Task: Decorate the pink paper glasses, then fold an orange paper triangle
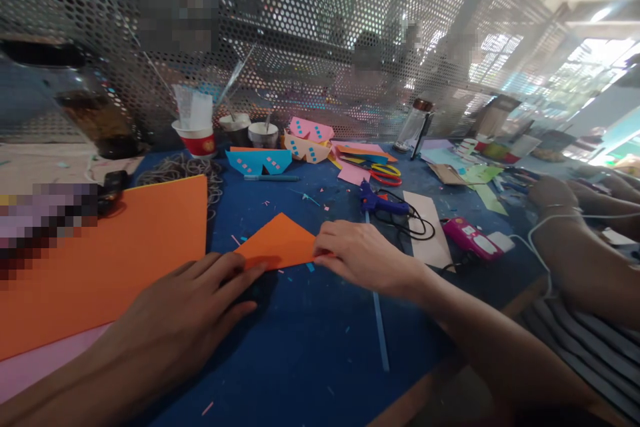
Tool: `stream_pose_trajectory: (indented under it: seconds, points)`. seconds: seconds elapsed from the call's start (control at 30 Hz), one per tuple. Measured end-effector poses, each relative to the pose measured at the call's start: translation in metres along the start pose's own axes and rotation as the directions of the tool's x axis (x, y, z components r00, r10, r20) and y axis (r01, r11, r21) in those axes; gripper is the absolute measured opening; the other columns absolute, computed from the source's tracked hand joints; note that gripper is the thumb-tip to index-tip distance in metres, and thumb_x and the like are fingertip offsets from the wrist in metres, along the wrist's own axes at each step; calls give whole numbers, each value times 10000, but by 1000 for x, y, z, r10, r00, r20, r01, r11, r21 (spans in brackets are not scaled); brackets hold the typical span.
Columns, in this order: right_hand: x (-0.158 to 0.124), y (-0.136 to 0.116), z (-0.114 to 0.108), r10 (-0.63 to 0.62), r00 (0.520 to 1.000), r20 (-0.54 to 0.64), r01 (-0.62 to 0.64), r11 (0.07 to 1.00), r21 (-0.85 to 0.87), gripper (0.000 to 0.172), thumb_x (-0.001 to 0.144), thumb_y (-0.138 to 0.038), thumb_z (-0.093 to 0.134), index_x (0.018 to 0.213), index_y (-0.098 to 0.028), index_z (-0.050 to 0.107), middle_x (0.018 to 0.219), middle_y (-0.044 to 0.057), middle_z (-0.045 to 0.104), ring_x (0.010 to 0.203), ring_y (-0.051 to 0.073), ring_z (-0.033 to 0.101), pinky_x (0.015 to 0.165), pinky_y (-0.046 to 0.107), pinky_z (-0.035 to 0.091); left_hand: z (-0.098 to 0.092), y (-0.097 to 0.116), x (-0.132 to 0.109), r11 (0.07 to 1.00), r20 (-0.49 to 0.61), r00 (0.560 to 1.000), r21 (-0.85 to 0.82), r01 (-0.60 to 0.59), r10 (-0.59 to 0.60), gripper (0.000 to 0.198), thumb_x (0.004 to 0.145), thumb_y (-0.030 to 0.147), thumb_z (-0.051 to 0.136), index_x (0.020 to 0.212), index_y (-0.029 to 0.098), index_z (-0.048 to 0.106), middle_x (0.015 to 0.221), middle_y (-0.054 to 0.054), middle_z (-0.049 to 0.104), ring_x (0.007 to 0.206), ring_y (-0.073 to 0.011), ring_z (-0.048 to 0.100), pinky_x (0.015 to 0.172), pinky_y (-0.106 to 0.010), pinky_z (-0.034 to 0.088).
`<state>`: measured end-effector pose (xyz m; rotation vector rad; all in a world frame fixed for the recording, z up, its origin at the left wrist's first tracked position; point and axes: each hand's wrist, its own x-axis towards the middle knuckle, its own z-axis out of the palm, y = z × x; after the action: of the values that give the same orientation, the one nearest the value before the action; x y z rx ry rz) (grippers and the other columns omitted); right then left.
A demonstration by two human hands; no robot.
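A folded piece of orange paper (283,243), triangular with its peak pointing away from me, lies on the blue tabletop. My left hand (205,297) rests across its left corner, fingers stretched out and the thumb apart from the paper. At the opposite corner, my right hand (363,257) is closed, pinching the paper between thumb and fingers. My fingers hide both ends of the triangle. Just beyond my right hand is a blue glue gun (383,201), with a long pale strip (380,327) running towards me under my wrist.
Large orange sheets (150,253) lie at left. Behind are a red-and-white cup (197,140), a blue paper piece (260,161), a pen (273,178) and scissors (385,173). A magenta device (473,238) with cables lies at right, near another person's arm (585,253). A perforated screen (300,27) stands behind.
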<state>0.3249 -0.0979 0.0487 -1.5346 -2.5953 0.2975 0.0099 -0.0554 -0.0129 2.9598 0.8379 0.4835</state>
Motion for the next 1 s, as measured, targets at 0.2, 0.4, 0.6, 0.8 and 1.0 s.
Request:
stream_pose_trajectory:
  seconds: [0.2, 0.4, 0.6, 0.8, 1.0]
  points:
    - [1, -1, 4, 8, 1000, -21, -8, 1000, -7, 102, 1110, -256, 644, 1160, -208, 719, 1164, 53, 709, 1040, 206, 651, 794, 325, 422, 0, 2, 4, 999, -20, 999, -48, 24, -25, 471, 1122, 551, 457, 1455, 316, 694, 1138, -65, 761, 919, -241, 708, 775, -359, 544]
    - [1, 0, 2, 24, 1000, -11, -23, 999, 31, 83, 1106, -232, 643, 1133, -212, 720, 1139, 52, 701, 1031, 201, 641, 799, 326, 431, 1, 1, 2, 999, -24, 999, -43, 31, -33, 472, 1119, 539, 460, 1511, 357, 648, 1180, -59, 753, 943, -246, 702, 831, -377, 555]
    - [2, -3, 8, 2, 999, -37, -2, 1000, 22, 162, 1129, -276, 607, 1216, -215, 728, 1157, 63, 706, 1055, 208, 645, 862, 340, 478, 1, 1, 3, 999, -27, 1000, -34, -4, 3, 463, 1113, 557, 490, 1473, 330, 673, 1153, -67, 752, 922, -247, 699, 784, -371, 542]
    - [6, -4, 18, -45, 998, -49, 45, 999, -5, 227, 1153, -288, 551, 1220, -200, 749, 1145, 73, 700, 1048, 201, 641, 877, 325, 509, 1, 3, 2, 1000, -34, 999, -13, -12, 12, 495, 1124, 600, 432, 1434, 320, 696, 1138, -74, 743, 917, -253, 691, 777, -388, 529]
    - [3, -4, 18, -110, 991, -71, 111, 994, 9, 247, 1139, -209, 539, 1280, -186, 740, 1198, 87, 698, 1093, 213, 650, 912, 331, 525, 0, 8, 1, 997, -11, 1000, 75, -27, 28, 515, 1148, 581, 371, 1415, 316, 721, 1131, -78, 736, 920, -267, 677, 819, -441, 520]
